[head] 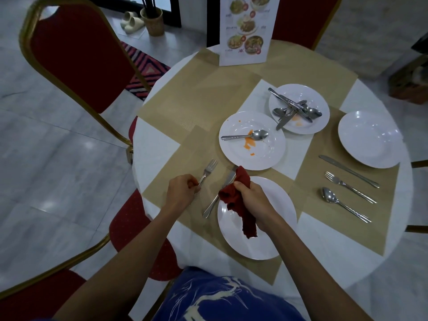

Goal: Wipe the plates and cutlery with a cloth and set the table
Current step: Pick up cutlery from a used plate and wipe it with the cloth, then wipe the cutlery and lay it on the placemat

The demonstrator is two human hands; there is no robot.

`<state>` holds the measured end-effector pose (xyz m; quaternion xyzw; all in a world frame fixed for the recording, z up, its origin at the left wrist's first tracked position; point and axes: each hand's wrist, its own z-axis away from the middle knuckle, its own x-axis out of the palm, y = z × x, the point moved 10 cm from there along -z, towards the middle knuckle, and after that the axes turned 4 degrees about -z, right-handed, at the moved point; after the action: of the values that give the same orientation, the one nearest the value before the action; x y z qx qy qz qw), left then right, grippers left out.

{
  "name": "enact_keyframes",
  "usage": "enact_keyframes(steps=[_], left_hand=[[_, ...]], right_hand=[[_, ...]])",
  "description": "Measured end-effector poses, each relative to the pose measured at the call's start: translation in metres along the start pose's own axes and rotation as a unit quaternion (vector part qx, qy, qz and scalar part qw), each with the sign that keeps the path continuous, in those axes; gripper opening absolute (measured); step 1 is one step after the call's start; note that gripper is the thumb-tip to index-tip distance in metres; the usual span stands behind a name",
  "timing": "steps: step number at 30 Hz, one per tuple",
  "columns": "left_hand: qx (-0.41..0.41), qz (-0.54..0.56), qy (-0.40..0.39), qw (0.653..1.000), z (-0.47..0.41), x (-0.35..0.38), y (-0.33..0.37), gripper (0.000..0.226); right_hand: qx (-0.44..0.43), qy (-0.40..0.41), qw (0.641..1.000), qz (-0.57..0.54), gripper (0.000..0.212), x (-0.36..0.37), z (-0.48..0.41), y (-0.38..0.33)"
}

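My left hand (181, 189) is pinched shut on the handle end of a fork (207, 170), whose tines point away from me toward the far side of the table (157, 144). Its long axis runs near-to-far with a slight lean to the right. My right hand (252, 200) is closed around the red cloth (238, 205), bunched over the left rim of the near plate (259, 237). A knife (218, 195) lies just beside that rim on the placemat (185, 156), roughly parallel to the fork and between my two hands.

So what matters is the gap to the left of the knife — the fork sits there, and I judge it only needs lowering flat along the same line. The left hand is the nearer one; the right is busy with the cloth.

Across the table, the smeared plate (252, 141) with its spoon (245, 136) lies toward the middle — still unwiped, by the look of it.
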<state>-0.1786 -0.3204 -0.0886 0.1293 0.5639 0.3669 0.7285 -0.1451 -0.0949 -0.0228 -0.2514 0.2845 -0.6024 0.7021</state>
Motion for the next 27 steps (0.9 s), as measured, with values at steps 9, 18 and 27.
enact_keyframes(steps=[9, 18, 27], left_hand=[[0.027, -0.014, -0.020, 0.999, 0.009, 0.011, 0.006, 0.013], [0.035, -0.009, -0.015, 0.999, 0.006, 0.015, 0.010, 0.013], [0.075, 0.017, 0.027, 0.997, -0.010, -0.012, 0.062, 0.009]], right_hand=[[-0.007, -0.001, 1.000, -0.008, 0.028, 0.004, 0.002, -0.001], [-0.008, 0.000, 1.000, -0.008, 0.024, 0.008, 0.003, 0.001], [0.002, 0.050, 0.998, -0.045, 0.025, -0.013, 0.006, 0.008]])
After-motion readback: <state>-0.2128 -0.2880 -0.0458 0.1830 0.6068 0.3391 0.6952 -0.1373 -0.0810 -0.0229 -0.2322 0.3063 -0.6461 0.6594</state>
